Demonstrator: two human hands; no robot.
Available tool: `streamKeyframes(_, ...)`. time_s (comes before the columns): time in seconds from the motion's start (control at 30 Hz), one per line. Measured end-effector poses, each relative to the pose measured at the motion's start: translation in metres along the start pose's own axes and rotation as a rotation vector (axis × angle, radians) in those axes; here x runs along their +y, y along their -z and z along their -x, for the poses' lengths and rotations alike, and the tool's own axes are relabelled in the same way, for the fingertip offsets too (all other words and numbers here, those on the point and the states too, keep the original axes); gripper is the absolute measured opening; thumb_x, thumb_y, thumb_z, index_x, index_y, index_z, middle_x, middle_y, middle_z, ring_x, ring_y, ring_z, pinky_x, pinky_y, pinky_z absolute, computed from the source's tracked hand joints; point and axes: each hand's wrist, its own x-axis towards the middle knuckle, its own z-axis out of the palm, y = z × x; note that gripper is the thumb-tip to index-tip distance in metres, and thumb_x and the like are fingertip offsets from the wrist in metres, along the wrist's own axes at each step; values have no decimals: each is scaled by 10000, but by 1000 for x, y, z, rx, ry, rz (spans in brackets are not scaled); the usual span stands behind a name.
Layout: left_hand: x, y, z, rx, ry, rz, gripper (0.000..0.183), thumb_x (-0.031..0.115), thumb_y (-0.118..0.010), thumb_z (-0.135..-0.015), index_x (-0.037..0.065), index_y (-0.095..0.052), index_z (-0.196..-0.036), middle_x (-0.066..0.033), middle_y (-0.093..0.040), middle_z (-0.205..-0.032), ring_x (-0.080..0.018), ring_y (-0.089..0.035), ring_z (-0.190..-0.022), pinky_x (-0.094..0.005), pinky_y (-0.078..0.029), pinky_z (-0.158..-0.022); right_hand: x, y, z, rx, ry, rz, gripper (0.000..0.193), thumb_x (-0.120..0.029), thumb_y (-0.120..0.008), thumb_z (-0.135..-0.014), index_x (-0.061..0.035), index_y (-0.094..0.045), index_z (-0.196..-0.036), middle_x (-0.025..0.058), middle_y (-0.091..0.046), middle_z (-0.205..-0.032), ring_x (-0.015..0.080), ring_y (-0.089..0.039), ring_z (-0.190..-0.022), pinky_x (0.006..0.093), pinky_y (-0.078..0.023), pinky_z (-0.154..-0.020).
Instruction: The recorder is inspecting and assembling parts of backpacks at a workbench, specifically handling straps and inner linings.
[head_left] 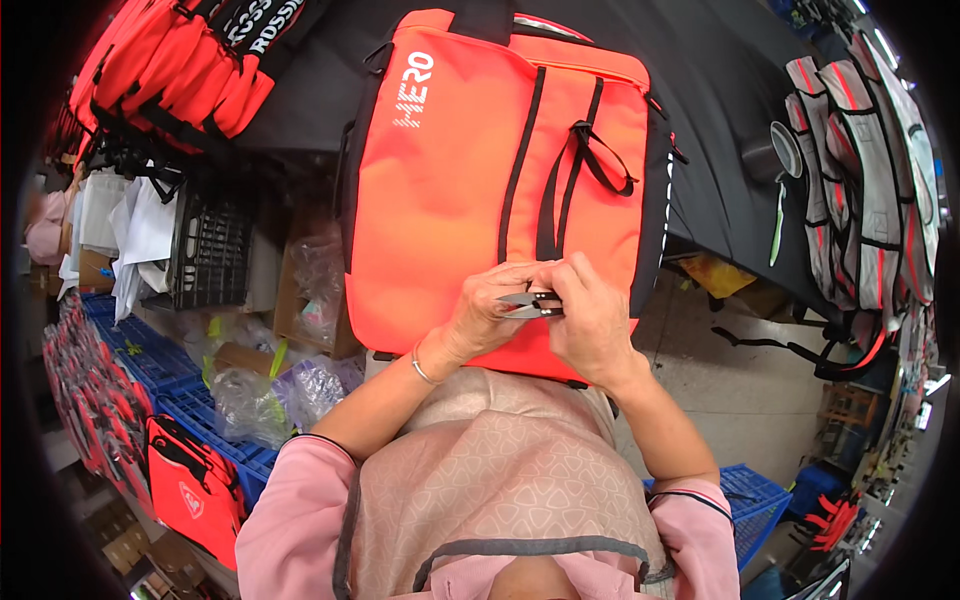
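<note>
A large orange-red backpack (440,200) with black side panels and white print lies in front of me, its near end against my apron. Two dark strips run down its front, and a looped black strap (548,220) hangs between them. My left hand (478,308) is closed, its fingertips pinching at the strap's lower end. Beside it my right hand (588,315) is closed round the dark handle of small thread snips (522,304), blades pointing left. The right fingertips meet the left ones at the strap. What lies between the fingertips is mostly hidden.
Stacked orange-red bags (180,80) fill the far left of the black-covered table (700,60). At the right are a dark cup (775,155) and grey padded panels (855,180). Left below stand a black crate (212,250) and blue crates (200,400) with clear plastic bags.
</note>
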Motion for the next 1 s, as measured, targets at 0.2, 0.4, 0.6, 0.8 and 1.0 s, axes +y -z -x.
streamKeyframes(0.2,-9,5,5,-30,279,384,358,-84,-697,-730,51,-717,-1061,-114,-638,-1238,-221,-643,-1081,-322,-523,-928,-3,38,-14,68,-143,-313,221,-21,-721,-782,-21,-612,-975,84,-560,-836,193,-572,-741,305,-471,-662)
streamKeyframes(0.4,0,15,2,-37,357,559,326,-92,-671,-748,42,-727,-1039,-132,-617,-1272,-202,-615,-1113,-313,-486,-955,2,46,-11,-83,-71,-73,306,-149,-762,-778,-42,-617,-1026,95,-547,-950,257,-615,-784,366,-514,-668)
streamKeyframes(0.6,4,15,2,-27,361,545,340,-70,-684,-755,32,-710,-1078,-133,-625,-1259,-178,-622,-1077,-296,-485,-946,2,39,-16,-163,7,2,270,-186,-761,-778,-52,-639,-977,86,-538,-940,258,-600,-734,373,-498,-623)
streamKeyframes(0.8,3,17,2,-64,382,531,402,-56,-704,-751,32,-680,-1143,-112,-643,-1236,-155,-630,-1043,-283,-492,-925,5,37,-25,-210,6,-53,222,-177,-747,-791,-51,-648,-944,89,-541,-893,271,-608,-729,376,-497,-622)
streamKeyframes(1.0,6,14,0,-37,363,547,426,-60,-716,-733,10,-671,-1151,-104,-674,-1175,-152,-640,-1000,-277,-496,-901,5,35,-26,-206,-13,-83,199,-164,-744,-789,-47,-651,-920,84,-544,-881,272,-614,-734,379,-502,-620)
